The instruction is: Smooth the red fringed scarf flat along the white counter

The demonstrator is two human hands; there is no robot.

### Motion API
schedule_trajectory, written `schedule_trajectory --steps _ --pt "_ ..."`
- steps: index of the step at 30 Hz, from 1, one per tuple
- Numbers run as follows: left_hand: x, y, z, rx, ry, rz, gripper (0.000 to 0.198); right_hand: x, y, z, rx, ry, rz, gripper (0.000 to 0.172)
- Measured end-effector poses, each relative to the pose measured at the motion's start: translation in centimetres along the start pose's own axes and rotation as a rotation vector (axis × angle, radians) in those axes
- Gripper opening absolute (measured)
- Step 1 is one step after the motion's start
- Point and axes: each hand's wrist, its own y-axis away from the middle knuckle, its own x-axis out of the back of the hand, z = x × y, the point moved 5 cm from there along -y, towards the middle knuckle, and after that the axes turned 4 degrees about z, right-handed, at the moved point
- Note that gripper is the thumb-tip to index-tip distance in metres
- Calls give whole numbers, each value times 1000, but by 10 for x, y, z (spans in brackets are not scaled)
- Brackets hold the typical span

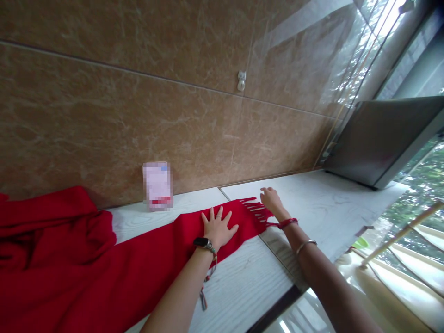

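Observation:
A long red scarf lies across the white wood-grain table, bunched up at the left and stretched flat toward its fringed end. My left hand lies flat on the scarf with its fingers spread, a ring on one finger and a dark watch on the wrist. My right hand rests at the fringe, its fingers bent down onto the tassels; whether they pinch any is not clear. A red string and a metal bangle sit on that wrist.
A brown marble-look wall runs behind the table, with a small white hook on it. A small pink card leans against the wall. A dark grey box-like appliance stands at the table's right end beside a window.

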Motion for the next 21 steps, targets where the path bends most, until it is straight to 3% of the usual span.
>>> schedule_trajectory --steps 4,9,13,17,21 --pt "-1 -3 -6 29 -3 9 64 14 0 -21 127 -37 -26 32" --pt "-1 -6 -12 51 -23 2 63 -2 17 -64 312 -67 -150 20" --pt "1 -4 -11 57 -38 -15 63 -4 19 -41 221 -9 -137 26" --pt "3 -3 -10 59 -51 -36 62 14 13 -14 123 44 -87 32" --pt "3 -4 -10 53 -57 -33 61 19 14 -44 265 12 -87 31"
